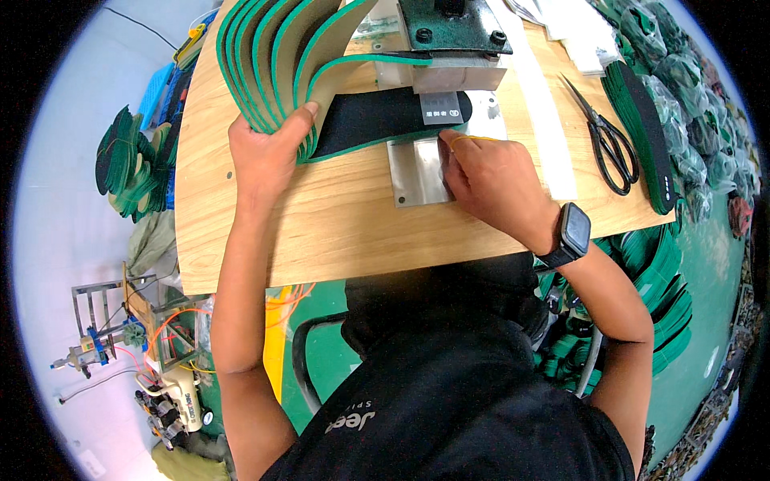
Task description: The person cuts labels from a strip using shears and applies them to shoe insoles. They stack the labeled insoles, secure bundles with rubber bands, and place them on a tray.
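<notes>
My left hand point(269, 152) is wrapped round a fanned stack of insoles point(277, 60) with green edges and tan undersides. From this stack one black-topped insole point(369, 116) lies flat to the right, its end over a metal plate point(417, 172). A small translucent film with white print point(439, 108) rests on that end. My right hand point(493, 176) is closed at the insole's near edge, just below the film. What its fingertips hold, if anything, is hidden. Just beyond the film stands the press's metal block point(461, 74), with another insole's end reaching its top.
Black scissors point(605, 144) and a stack of insoles point(646, 136) lie on the wooden table point(321, 240) at right. A white strip point(549, 120) runs beside the press. Bagged green bundles point(682, 80) fill the right side; machinery point(172, 393) stands lower left.
</notes>
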Demonstrator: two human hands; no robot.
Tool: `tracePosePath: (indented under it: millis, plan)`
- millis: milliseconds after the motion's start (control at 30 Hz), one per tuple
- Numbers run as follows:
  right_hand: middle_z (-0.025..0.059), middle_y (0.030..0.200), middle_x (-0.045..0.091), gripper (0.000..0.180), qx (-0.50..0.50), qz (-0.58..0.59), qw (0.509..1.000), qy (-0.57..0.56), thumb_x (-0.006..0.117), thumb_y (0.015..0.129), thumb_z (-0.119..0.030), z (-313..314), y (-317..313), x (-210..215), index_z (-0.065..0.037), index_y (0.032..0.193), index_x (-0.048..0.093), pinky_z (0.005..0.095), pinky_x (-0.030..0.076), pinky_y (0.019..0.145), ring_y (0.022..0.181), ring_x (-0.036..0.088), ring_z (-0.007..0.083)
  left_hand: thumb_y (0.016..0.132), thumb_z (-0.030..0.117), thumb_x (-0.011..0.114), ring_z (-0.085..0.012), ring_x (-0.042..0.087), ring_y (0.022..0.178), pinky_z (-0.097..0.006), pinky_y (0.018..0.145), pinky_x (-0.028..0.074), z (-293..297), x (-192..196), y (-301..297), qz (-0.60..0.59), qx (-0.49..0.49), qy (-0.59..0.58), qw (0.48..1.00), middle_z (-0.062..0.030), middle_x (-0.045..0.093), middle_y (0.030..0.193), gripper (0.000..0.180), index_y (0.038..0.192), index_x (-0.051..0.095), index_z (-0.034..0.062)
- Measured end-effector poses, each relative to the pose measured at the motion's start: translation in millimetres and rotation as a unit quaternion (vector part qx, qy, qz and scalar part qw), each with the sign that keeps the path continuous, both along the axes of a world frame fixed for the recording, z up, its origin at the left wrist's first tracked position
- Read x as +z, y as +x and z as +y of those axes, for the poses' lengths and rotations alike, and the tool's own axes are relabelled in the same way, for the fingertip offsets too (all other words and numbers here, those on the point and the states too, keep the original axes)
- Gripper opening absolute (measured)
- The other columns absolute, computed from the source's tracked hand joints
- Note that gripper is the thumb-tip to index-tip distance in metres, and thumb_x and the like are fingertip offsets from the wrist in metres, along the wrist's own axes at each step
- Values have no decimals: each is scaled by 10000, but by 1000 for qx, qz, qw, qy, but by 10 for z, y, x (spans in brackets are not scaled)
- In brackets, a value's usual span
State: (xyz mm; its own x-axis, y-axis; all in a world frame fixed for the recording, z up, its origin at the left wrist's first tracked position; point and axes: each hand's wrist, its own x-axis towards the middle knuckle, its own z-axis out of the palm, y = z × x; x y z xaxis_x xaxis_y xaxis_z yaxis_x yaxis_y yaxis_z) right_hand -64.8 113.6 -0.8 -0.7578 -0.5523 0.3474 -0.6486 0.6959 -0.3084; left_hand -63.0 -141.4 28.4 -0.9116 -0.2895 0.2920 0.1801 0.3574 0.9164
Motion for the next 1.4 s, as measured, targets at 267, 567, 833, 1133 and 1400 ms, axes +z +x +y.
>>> tracePosePath:
  millis: [267, 567, 833, 1133, 1400]
  plan:
    - [167, 658, 592, 344, 20, 12, 997, -73, 568, 780, -69, 208, 67, 63, 15, 1113, 574, 405, 463, 525, 565, 580, 332, 739, 163, 724, -90, 566, 697, -255, 668, 468, 5, 2, -6, -16, 7, -19, 1000, -38, 650, 781, 216, 861, 657, -3]
    - [157, 645, 613, 377, -3, -4, 1000, 7, 554, 785, -127, 123, -113, 21, 16, 1134, 560, 420, 489, 550, 599, 610, 335, 737, 138, 722, -87, 567, 698, -247, 661, 468, 6, 12, 3, -9, 0, -26, 1000, -36, 651, 793, 206, 871, 655, -4]
    - [170, 646, 607, 381, -4, -15, 1000, -1, 545, 783, -133, 135, -157, 51, 3, 1137, 575, 413, 492, 563, 607, 612, 328, 741, 146, 726, -84, 561, 699, -247, 661, 467, -26, -15, 7, -3, -9, -25, 1000, -30, 650, 793, 210, 866, 653, -5]
    - [134, 581, 539, 384, 18, 34, 994, -105, 558, 776, -10, 297, -16, 72, 20, 1159, 569, 356, 428, 492, 498, 535, 280, 740, 165, 728, -80, 559, 683, -245, 654, 465, 3, 13, -1, -20, 13, -33, 999, -25, 644, 763, 210, 841, 656, -4]
    - [102, 552, 503, 418, -6, -45, 993, -107, 577, 762, -26, 591, 278, 199, 10, 1178, 554, 332, 409, 465, 454, 509, 247, 747, 176, 719, -85, 563, 672, -242, 641, 458, -14, 4, 12, -31, 21, -25, 999, -24, 643, 751, 208, 834, 660, -4]
